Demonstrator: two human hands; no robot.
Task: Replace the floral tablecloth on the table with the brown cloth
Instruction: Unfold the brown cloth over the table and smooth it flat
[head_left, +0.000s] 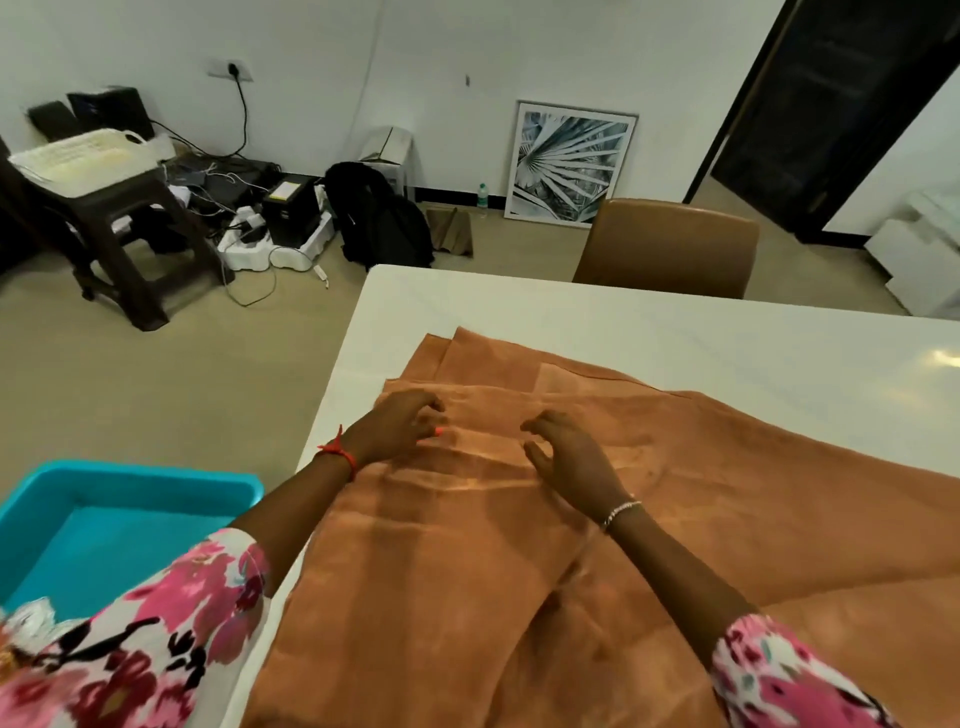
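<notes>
The brown cloth (519, 545) lies partly unfolded on the white table (571, 317), with folded layers stacked near the table's left edge. My left hand (400, 423) rests on the folded layers, fingers curled onto the fabric. Just to its right, my right hand (566, 457) hovers over the cloth with fingers spread apart and nothing in it. No floral tablecloth is visible on the table.
A turquoise plastic tub (104, 525) sits at the left, below the table edge. A brown chair (670, 244) stands at the far side. A dark stool (104, 208), cables, a black backpack (379, 218) and a framed picture (566, 161) lie along the wall.
</notes>
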